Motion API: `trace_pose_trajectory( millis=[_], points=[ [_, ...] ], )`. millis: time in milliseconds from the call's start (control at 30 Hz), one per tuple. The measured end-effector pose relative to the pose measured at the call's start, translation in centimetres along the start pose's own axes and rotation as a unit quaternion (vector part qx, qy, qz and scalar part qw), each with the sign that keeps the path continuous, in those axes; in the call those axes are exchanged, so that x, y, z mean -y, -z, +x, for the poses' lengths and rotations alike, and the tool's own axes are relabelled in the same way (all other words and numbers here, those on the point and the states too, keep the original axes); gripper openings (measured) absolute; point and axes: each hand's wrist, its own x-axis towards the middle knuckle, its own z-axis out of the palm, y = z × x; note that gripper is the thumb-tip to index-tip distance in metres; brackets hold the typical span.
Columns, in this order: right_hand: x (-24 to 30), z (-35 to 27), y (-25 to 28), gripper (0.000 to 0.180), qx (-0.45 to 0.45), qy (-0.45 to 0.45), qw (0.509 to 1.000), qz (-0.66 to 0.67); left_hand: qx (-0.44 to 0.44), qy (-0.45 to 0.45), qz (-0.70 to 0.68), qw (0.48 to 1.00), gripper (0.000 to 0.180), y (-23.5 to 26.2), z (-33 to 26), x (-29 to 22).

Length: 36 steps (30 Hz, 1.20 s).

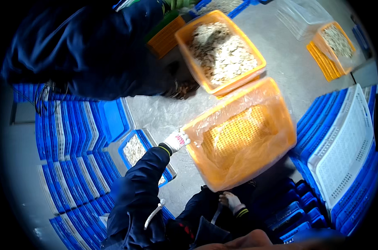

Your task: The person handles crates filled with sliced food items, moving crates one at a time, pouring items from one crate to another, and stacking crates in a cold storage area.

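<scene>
An orange perforated crate (239,132) with a clear plastic liner stands tilted in front of me, with no contents showing. My left hand (176,141), in a white glove with red print, is closed on the crate's left rim and the liner there. Low in front of my body is my right hand (231,201), just below the crate's near edge. Its fingers look partly curled, but blur and shadow hide whether anything is in them. Beyond the lined crate, a second orange crate (259,62) holds a heap of small pale dried pieces (226,54).
Stacks of blue and white trays line the left (72,125) and right (343,146). A blue-rimmed tray (123,151) of pale pieces lies beyond my left arm. Another person in dark blue (93,50) bends in at upper left. A filled orange crate (321,35) stands far right.
</scene>
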Motion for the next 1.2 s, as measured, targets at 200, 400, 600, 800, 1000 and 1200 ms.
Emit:
trace_pose_trajectory(
  millis=[200, 400, 600, 800, 1000, 1200],
  points=[
    [3.2, -4.4, -3.1, 0.035, -0.172, 0.336, 0.849, -0.372, 0.05, 0.205, 0.04, 0.977, 0.028, -11.8, -8.1, -4.3],
    [15.0, -3.2, -5.1, 0.067, -0.204, 0.439, 0.416, -0.77, -0.136, 0.575, -0.256, 0.766, 0.07, -17.9, -12.2, -20.6],
    [14.0, 3.1, 2.9, 0.054, -0.201, 0.247, 0.39, -0.864, -0.213, 0.453, -0.633, 0.591, 0.049, -24.0, -9.1, -30.3],
    [8.0, 0.3, 9.4, 0.038, -0.3, 0.266, 0.338, -0.851, -0.132, 0.354, -0.79, 0.483, 0.042, -17.9, -9.5, -30.1],
    [-8.0, 4.4, -6.6, 0.042, -0.053, 0.454, 0.406, -0.791, -0.172, 0.647, -0.65, 0.36, 0.045, -39.4, -25.3, -34.4],
    [-24.7, 28.1, -19.9, 0.065, -0.059, 0.218, 0.692, -0.686, -0.203, 0.72, -0.613, 0.254, 0.041, -47.4, -38.0, -36.4]
  ],
)
